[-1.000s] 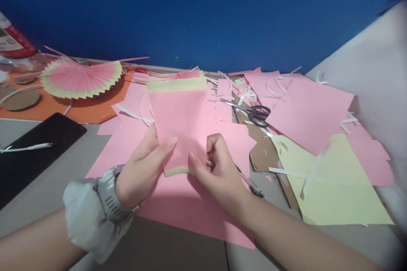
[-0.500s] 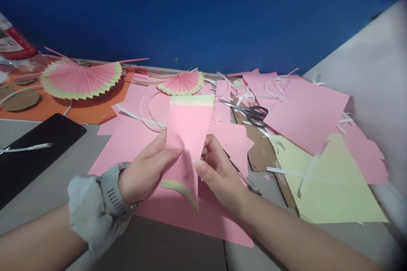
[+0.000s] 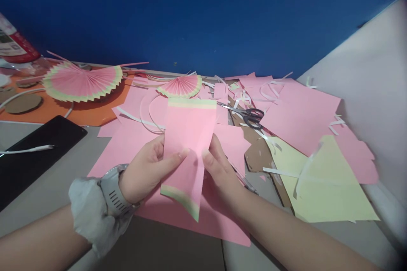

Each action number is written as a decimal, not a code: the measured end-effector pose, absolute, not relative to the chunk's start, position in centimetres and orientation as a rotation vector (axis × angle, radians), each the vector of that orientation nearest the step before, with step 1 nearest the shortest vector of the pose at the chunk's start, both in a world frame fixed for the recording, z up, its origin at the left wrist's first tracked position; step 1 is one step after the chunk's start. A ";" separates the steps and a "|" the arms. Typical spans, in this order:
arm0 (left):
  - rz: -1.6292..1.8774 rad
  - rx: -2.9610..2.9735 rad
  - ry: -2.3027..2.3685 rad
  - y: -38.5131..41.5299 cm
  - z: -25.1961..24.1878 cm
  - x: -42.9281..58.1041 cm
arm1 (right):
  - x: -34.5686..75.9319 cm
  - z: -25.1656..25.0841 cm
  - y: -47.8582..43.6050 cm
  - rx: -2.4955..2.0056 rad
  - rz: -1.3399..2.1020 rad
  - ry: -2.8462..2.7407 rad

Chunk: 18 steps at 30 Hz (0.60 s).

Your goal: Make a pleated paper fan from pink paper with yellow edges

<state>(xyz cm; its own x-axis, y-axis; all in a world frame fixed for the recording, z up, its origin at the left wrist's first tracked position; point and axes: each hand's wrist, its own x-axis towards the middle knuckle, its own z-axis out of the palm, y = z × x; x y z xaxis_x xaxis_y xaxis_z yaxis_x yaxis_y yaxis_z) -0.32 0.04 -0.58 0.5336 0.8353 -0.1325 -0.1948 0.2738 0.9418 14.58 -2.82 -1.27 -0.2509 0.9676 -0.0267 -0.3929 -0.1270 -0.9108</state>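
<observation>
Both my hands hold one pink paper strip [image 3: 188,144] with a pale yellow band at each end. My left hand [image 3: 149,169], with a grey watch and a rolled grey sleeve at its wrist, pinches the strip's left edge with the thumb on top. On the right edge, my right hand [image 3: 218,169] grips the strip with its thumb. The strip hangs over a large pink sheet [image 3: 127,144] that lies on the table. Its lower yellow end bends down toward me.
Scissors [image 3: 249,114] lie behind my right hand, and a clear pen [image 3: 243,180] lies beside it. Two pleated pink-and-yellow fans [image 3: 81,82] [image 3: 180,86] rest at the back. A yellow sheet [image 3: 321,186], pink sheets, cardboard and paper trimmings cover the right. At the left lies a black tablet [image 3: 32,152].
The strip has been drawn toward me and lowered, so its lower end now hangs below my hands. My right hand has gone from a closed pinch to a thumb grip on the edge.
</observation>
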 end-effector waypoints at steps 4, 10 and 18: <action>0.809 1.095 0.722 0.0 -0.7 -0.2 | 14.6 -1.1 -2.8 -0.956 1.568 -1.052; 0.754 1.074 0.586 -0.3 -0.3 -0.5 | 14.6 -0.9 -3.0 -0.936 1.652 -1.044; 0.583 1.243 0.633 -0.6 0.3 -0.4 | 14.4 -1.1 -2.8 -1.049 1.621 -0.998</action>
